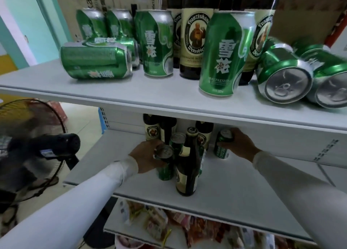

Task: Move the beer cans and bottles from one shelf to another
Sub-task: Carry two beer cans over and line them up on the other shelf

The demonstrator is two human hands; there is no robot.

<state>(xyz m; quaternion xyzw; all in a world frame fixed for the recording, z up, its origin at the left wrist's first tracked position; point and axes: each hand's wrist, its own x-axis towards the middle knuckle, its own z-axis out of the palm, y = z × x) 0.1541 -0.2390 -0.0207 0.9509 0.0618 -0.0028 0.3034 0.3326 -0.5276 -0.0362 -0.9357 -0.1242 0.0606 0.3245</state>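
Two white sleeves reach into the middle shelf (244, 185). Left hand (148, 155) and right hand (239, 142) each grip a green can; either could topple the tall bottle (187, 166) between.

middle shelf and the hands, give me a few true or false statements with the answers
1. Each hand grips a green can on the middle shelf. True: the left hand holds one can, the right hand another can.
2. Every can on the top shelf stands upright. False: several lie on their sides, such as the tipped can at the left.
3. A brown bottle stands between the two hands. True.
4. The bottom shelf holds only beer bottles. False: it holds what look like snack packets.
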